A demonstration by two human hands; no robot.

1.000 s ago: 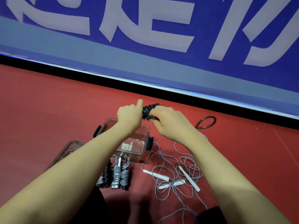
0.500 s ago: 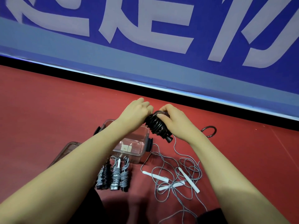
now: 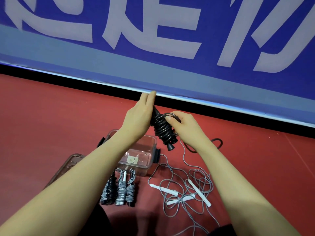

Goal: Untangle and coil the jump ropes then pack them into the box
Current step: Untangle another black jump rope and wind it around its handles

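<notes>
Left hand [image 3: 139, 116]: fingers [image 3: 150, 97] straight and together, flat against the upper end of the black jump rope [image 3: 162, 130], steadying it. Right hand [image 3: 185, 126]: fingers curled, pinching a loop of black cord at the top of the wrap. The rope is held in the air above the floor, its cord wound in tight turns around the paired handles; one handle end points down beside the clear plastic box [image 3: 146, 150]. A loose tail of black cord [image 3: 218, 143] lies on the red floor [image 3: 51, 116] to the right.

Box open, apparently without ropes in it; lid [image 3: 68, 167] at its left. Three wrapped ropes [image 3: 119, 188] lie in front of the box. Grey ropes with white handles [image 3: 187, 189] lie tangled, right of them.

Step in hand, as judged: finishing the coil on the black rope. Next move calls for winding in the remaining tail, tucking its end under a turn so the wrap holds, then setting it down.
</notes>
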